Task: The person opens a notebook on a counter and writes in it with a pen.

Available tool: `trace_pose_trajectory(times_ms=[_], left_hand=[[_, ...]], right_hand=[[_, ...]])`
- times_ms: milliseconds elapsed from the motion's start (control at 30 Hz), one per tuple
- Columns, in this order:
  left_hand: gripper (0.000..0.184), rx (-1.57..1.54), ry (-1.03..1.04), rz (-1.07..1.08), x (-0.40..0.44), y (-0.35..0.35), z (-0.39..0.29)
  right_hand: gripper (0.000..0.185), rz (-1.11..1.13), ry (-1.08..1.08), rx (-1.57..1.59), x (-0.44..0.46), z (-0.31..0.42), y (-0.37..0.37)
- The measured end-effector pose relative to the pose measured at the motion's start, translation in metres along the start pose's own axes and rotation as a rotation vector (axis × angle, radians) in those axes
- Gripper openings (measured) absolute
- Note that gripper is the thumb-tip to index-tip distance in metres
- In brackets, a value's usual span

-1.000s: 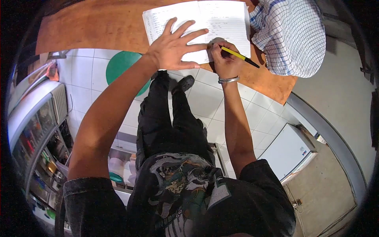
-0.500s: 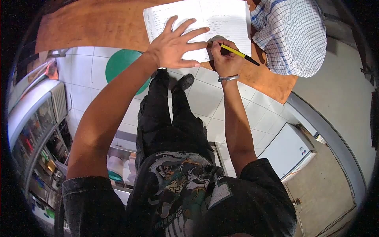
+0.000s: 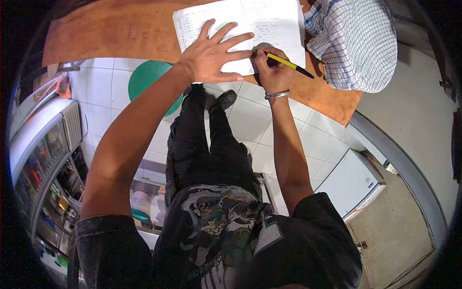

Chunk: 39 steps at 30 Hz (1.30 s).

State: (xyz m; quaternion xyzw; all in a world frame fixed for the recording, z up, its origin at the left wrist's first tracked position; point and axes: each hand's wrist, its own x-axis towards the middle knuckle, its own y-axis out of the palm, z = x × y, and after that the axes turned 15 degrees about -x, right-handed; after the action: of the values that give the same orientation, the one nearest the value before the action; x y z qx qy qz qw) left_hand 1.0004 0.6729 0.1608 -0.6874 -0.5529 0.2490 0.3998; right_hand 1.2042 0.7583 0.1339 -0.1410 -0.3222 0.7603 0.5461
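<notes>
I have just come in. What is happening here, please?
A person holds a yellow and black pen in the right hand over an open notebook, which has handwriting on both pages. The left hand is spread across it, mostly over the left page. The notebook lies on a wooden table, beside a checked cloth.

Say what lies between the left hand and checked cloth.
The head view shows the right hand holding a pen, the notebook's right page and some tabletop.
</notes>
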Motion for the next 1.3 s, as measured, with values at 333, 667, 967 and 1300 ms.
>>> trace_pose_trajectory(times_ms=[333,667,967,1300], left_hand=[[0.062,-0.003,0.008,-0.016,0.000,0.001,0.001],[0.061,-0.003,0.023,-0.036,0.000,0.003,0.002],[0.063,0.011,0.008,-0.009,0.000,0.002,0.002],[0.062,0.007,0.014,-0.003,0.000,0.001,0.002]], right_hand=[[0.013,0.016,-0.007,0.084,0.002,0.006,-0.002],[0.017,-0.021,-0.010,0.093,0.001,-0.004,0.004],[0.015,-0.084,0.027,0.132,-0.002,0.000,0.001],[0.011,-0.080,0.062,0.176,-0.003,0.001,0.000]])
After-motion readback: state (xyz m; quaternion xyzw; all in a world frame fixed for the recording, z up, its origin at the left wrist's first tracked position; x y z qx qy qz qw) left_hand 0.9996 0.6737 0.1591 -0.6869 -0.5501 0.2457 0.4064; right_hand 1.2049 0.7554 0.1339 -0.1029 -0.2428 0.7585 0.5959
